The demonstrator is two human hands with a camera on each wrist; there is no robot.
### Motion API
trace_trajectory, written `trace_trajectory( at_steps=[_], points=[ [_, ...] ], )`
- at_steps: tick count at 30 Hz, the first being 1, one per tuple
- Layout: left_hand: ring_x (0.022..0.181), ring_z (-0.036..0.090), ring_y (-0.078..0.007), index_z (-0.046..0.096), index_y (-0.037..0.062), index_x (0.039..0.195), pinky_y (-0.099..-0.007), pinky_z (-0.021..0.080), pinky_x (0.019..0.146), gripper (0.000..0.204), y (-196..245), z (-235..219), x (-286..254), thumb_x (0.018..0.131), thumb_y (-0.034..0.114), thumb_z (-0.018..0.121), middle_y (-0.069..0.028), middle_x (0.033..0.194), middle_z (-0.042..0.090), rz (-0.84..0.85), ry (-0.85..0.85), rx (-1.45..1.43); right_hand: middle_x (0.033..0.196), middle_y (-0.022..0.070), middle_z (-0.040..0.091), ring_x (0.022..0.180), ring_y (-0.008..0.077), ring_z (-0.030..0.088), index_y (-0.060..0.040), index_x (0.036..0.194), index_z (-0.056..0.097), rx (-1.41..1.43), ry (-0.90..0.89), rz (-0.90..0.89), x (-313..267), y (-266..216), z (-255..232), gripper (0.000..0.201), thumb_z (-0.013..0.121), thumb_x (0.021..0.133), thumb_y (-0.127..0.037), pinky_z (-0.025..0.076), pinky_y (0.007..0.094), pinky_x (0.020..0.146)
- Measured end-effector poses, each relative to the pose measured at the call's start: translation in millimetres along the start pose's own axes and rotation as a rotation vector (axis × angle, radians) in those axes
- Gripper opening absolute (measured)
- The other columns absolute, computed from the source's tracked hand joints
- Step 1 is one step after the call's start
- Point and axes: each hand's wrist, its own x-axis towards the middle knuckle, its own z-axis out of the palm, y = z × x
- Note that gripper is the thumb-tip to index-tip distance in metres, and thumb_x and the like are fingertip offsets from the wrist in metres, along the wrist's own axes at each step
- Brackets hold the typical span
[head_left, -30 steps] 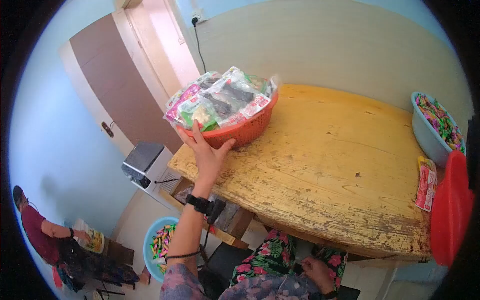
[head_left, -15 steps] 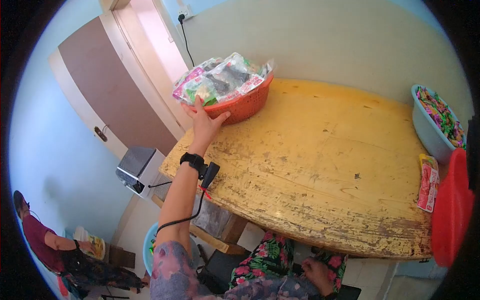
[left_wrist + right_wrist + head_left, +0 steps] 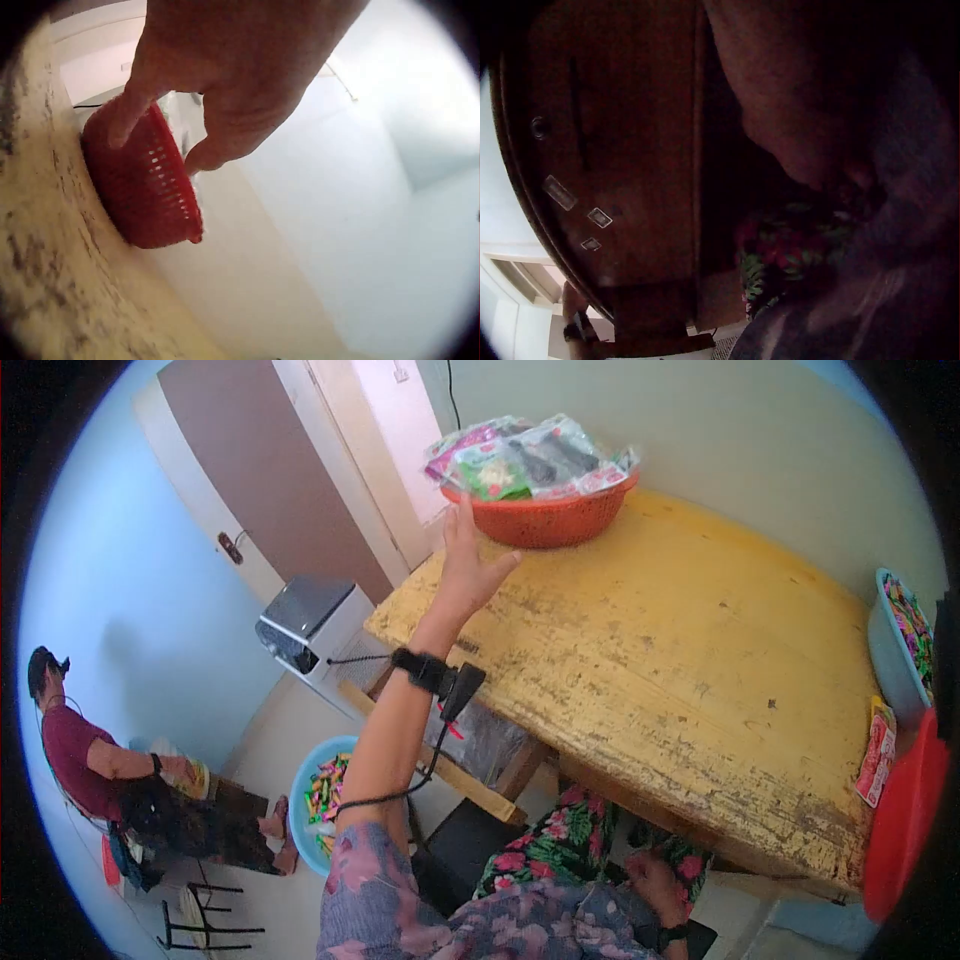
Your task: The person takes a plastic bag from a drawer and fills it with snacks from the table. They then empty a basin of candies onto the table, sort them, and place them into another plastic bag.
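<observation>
An orange-red basket [image 3: 550, 520], heaped with plastic packets [image 3: 540, 458], stands at the back left of the worn yellow table [image 3: 640, 650]. My left hand [image 3: 470, 568] is at its near left side, fingers straight and thumb spread; whether the fingertips touch the rim cannot be told. In the left wrist view the thumb and a finger of the left hand [image 3: 217, 82] lie in front of the red basket wall [image 3: 142, 187]. My right hand [image 3: 655, 880] rests on the flowered trousers in my lap, its fingers loosely curled; the right wrist view is dark.
At the right edge are a blue basin of wrapped sweets [image 3: 893, 650], a red-and-yellow packet [image 3: 877, 752] and a red plastic item [image 3: 908, 820]. Another blue basin [image 3: 297, 810] stands on the floor, near a white machine [image 3: 318, 630]. A seated person [image 3: 85, 760] is at the left.
The basket has moved back along the table toward the wall, and my left arm has stretched after it. The fingers appear looser at the rim. The head view has turned; my right hand stays in the lap.
</observation>
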Motion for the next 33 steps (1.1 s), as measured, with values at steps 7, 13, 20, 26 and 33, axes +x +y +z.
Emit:
trace_trajectory(
  at_steps=[7,13,20,26,33],
  points=[
    [0.102,0.072,-0.0214,0.048,0.0008,0.149,-0.0303,0.061,0.083,0.049,93,-64,-154,0.102,0.004,0.062,-0.0166,0.128,0.067,-0.128,0.227,-0.391,0.094,0.0107,0.072,0.079,0.0199,0.074,0.0008,0.114,0.067,0.223,-0.239,0.165,3,19,0,0.017,0.060,0.099,-0.004,0.058,0.0363,0.072],
    [0.062,0.059,-0.0092,0.065,0.0040,0.115,-0.0219,0.045,0.052,0.014,46,-95,-274,0.103,0.011,0.063,-0.0038,0.082,0.067,-0.547,0.715,-0.497,0.098,0.0117,0.074,0.085,0.0217,0.073,-0.0001,0.113,0.068,0.360,-0.043,0.191,11,-14,-45,0.018,0.062,0.098,-0.006,0.057,0.0373,0.078],
    [0.057,0.053,-0.0082,0.065,0.0074,0.103,-0.0216,0.041,0.049,0.009,-47,-69,-387,0.099,0.015,0.064,0.0012,0.075,0.059,-1.235,0.778,-1.001,0.097,0.0170,0.076,0.088,0.0378,0.073,-0.0090,0.108,0.074,-0.253,0.220,-0.064,21,21,-46,0.017,0.066,0.095,-0.017,0.058,0.0490,0.078],
    [0.073,0.060,-0.0120,0.067,0.0042,0.113,-0.0240,0.050,0.062,0.022,1,23,-428,0.095,0.016,0.064,-0.0015,0.088,0.066,-1.487,-0.015,-1.144,0.097,0.0155,0.075,0.099,0.0401,0.068,-0.0135,0.100,0.076,-0.494,0.141,0.065,18,9,-27,0.016,0.071,0.086,-0.019,0.055,0.0495,0.084],
    [0.081,0.067,-0.0130,0.068,-0.0004,0.118,-0.0262,0.054,0.070,0.020,29,35,-427,0.102,0.009,0.060,-0.0067,0.097,0.073,-1.125,-0.495,-0.806,0.098,0.0148,0.074,0.101,0.0411,0.065,-0.0121,0.097,0.075,-0.454,0.112,-0.034,13,9,-32,0.014,0.071,0.085,-0.016,0.053,0.0510,0.086]
  ],
)
